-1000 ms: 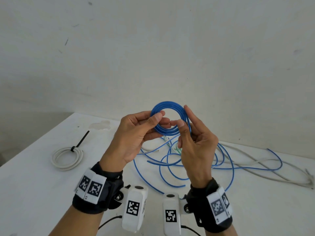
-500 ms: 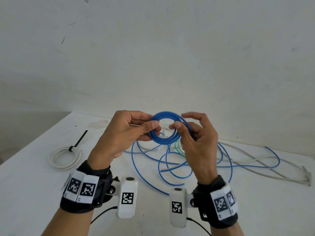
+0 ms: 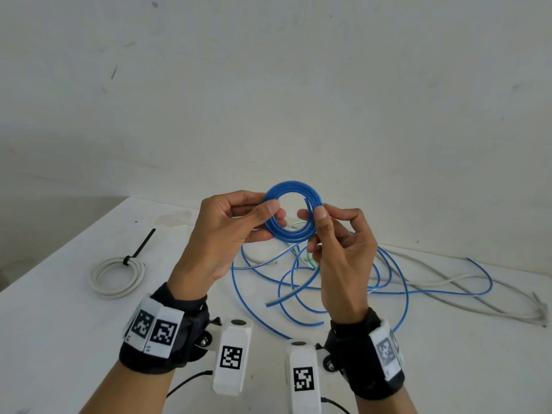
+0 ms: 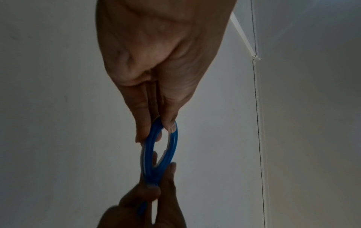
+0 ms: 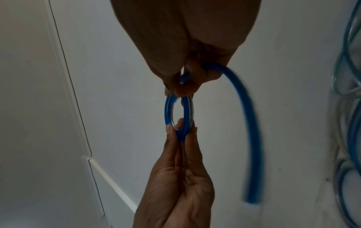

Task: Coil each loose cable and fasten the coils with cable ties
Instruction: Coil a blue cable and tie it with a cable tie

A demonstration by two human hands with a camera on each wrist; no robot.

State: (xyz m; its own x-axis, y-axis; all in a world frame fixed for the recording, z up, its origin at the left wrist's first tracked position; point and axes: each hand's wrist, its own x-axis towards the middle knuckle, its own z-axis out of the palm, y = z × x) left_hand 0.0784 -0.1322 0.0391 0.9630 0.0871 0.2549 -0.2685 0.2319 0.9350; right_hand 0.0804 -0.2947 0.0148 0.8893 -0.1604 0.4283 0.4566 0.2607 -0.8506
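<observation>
A small coil of blue cable point(image 3: 291, 216) hangs in the air above the table, held between both hands. My left hand point(image 3: 236, 231) pinches its left side between thumb and fingers point(image 4: 154, 132). My right hand point(image 3: 337, 243) pinches its right side, where a cut end sticks up. In the right wrist view the blue coil point(image 5: 178, 117) shows edge-on, and a loose blue tail point(image 5: 248, 123) curves away from my right fingers. More loose blue cable point(image 3: 301, 282) lies tangled on the table under the hands.
A white coil point(image 3: 116, 276) fastened with a black cable tie point(image 3: 140, 249) lies at the left of the white table point(image 3: 44, 339). A loose grey-white cable point(image 3: 448, 282) runs along the right side. A plain wall stands close behind the table.
Both hands have kept hold of the blue coil and turned it. The right thumb and finger have shifted along the coil's right side, and a cut end now stands up there.
</observation>
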